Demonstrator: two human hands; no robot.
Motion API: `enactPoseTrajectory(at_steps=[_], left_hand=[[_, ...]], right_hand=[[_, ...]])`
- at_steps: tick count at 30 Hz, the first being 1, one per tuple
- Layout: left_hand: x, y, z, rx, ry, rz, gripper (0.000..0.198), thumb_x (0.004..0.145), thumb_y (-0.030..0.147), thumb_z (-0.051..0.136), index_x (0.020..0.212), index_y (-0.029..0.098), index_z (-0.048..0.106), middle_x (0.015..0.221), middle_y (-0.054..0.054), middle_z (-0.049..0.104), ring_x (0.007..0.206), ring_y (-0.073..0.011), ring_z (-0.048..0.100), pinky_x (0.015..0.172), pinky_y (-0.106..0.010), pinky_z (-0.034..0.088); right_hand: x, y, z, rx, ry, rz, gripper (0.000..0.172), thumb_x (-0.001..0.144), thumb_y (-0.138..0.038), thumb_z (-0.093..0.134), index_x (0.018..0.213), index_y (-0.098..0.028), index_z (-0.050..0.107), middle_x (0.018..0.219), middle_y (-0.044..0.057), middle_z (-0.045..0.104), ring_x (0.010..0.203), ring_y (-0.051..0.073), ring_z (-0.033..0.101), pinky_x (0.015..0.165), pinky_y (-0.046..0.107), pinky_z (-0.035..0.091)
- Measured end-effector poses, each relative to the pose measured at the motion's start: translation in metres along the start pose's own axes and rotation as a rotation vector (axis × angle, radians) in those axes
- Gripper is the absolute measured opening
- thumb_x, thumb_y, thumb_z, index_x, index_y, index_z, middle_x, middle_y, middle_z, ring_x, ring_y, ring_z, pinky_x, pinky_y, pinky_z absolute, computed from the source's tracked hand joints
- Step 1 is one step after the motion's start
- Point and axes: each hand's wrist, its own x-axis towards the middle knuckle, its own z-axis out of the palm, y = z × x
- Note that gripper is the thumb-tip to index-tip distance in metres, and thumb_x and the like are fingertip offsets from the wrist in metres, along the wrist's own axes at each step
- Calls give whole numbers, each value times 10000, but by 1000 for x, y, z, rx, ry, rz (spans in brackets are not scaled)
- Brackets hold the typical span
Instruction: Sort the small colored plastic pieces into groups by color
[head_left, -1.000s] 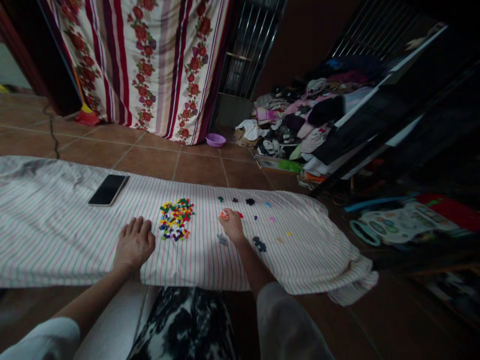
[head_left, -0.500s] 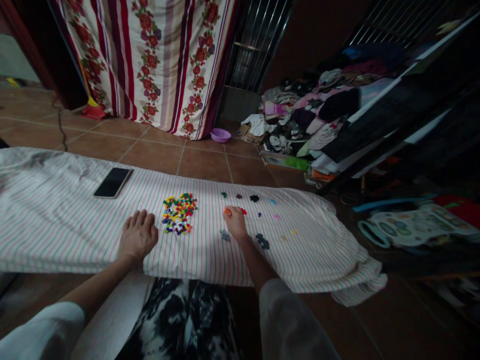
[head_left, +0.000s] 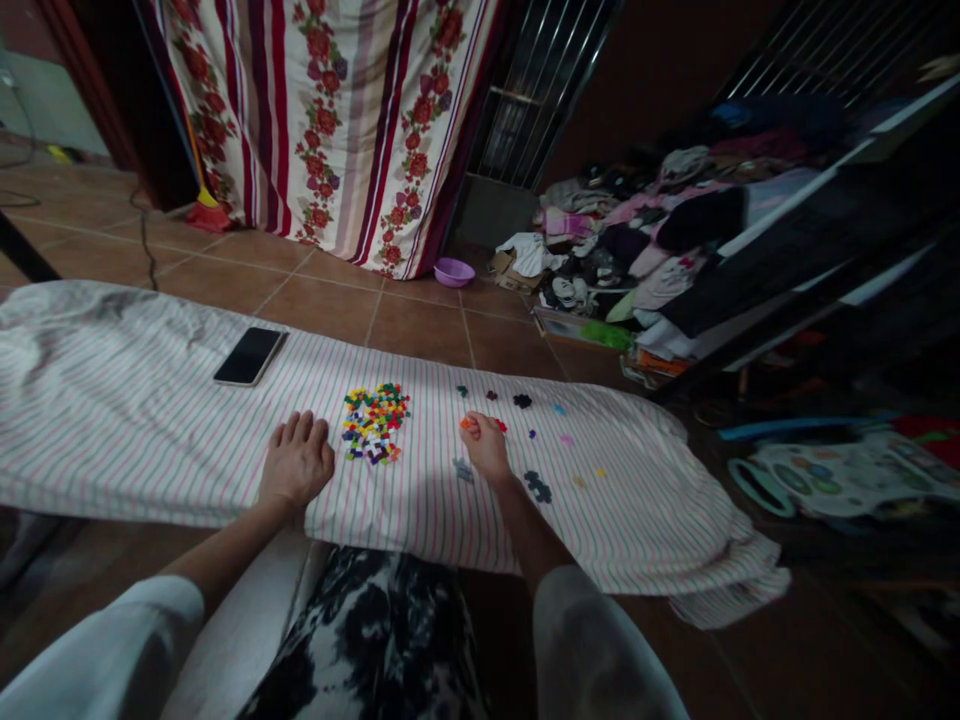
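Your left hand (head_left: 297, 464) rests palm down with its fingers (head_left: 303, 427) extended forward, left forearm (head_left: 232, 548) slanting inward, while your right hand (head_left: 486, 446) curls in toward its thumb, right forearm (head_left: 529, 530) likewise angled inward.

Loose multicoloured pile (head_left: 375, 424); orange pieces (head_left: 466, 424) apart, rightward.

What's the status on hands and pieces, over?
Left hand palm-down on white striped cloth. Right hand at small orange pieces, grip unclear. Multicoloured block pile between hands. Black rectangular phone aside, blocking neither.
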Motion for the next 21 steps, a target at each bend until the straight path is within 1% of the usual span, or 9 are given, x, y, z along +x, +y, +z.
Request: enactPoseTrajectory(at_steps=[2,5,7,9,11,13,15,18,21], left_hand=[[0,-1,1,4,10,1,368,908,252,395,1170,129,622,1350,-187,586,1322,-346,489,1085,-499,380],[0,-1,3,-13,12,-12,378,902,252,410,1190,127,620,1361,-194,580,1330,-349,483,1091,-508,373],[0,-1,4,-28,8,-19,388,897,253,418,1204,125,618,1373,-199,572,1340,-351,473,1098,-513,363],[0,-1,4,-34,6,-18,397,897,254,415,1209,117,618,1374,-206,569,1344,-357,467,1101,-517,356],[-1,-1,5,-31,8,-16,403,899,254,404,1211,113,617,1370,-211,570,1344,-359,463,1098,-521,353],[-1,-2,6,-25,11,-14,406,901,256,394,1212,117,615,1371,-209,569,1346,-354,459,1100,-519,348],[-1,-2,6,-21,13,-15,405,900,261,394,1213,126,613,1377,-199,567,1349,-347,456,1105,-512,342],[-1,-2,6,-26,17,-17,391,887,263,418,1206,150,612,1370,-181,576,1343,-333,462,1105,-507,338],[-1,-1,4,-16,12,-20,375,879,263,429,1191,164,612,1364,-171,581,1333,-322,471,1100,-499,339]], right_hand=[[1,-1,-3,-24,-2,5,349,733,-240,595,1062,-173,692,949,85,670,792,199,613,826,369,527],[-1,-9,-11,-141,20,4,377,764,-303,613,1109,-167,682,945,95,670,859,225,614,845,379,512],[-5,-20,-15,-226,54,-12,395,813,-346,594,1152,-159,671,999,109,657,874,227,612,835,369,505],[-9,-37,-15,-254,64,-79,375,864,-350,551,1168,-165,669,1051,110,638,878,214,615,813,341,499],[-13,-56,-7,-201,-2,-201,302,894,-310,524,1110,-179,690,1014,87,635,858,193,619,800,307,494],[-15,-74,7,-111,-124,-300,229,905,-245,514,1017,-197,707,949,58,637,805,166,618,795,283,493],[-17,-88,25,-41,-241,-359,199,896,-185,527,971,-216,708,936,41,638,824,158,623,804,271,494],[-20,-98,49,-36,-338,-368,210,855,-110,564,941,-237,709,947,25,637,876,164,621,825,274,490],[-22,-100,62,-76,-359,-336,225,835,-75,574,909,-241,707,948,18,624,889,164,606,836,276,481]])
